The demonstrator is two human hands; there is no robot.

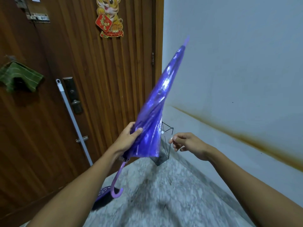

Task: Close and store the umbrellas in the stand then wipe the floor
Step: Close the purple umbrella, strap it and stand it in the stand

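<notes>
A folded purple umbrella points up and to the right, its curved lilac handle hanging low. My left hand grips the gathered canopy near its lower edge. My right hand is a little to the right of the canopy and pinches a small white rib tip. Behind the umbrella, in the corner, stands a black wire umbrella stand. A second, dark purple umbrella lies on the floor by the door, partly hidden by my left arm.
A wooden door fills the left, with a mop handle leaning on it and a green cloth hanging there. A white wall with a brown stain runs along the right. The floor is grey speckled stone.
</notes>
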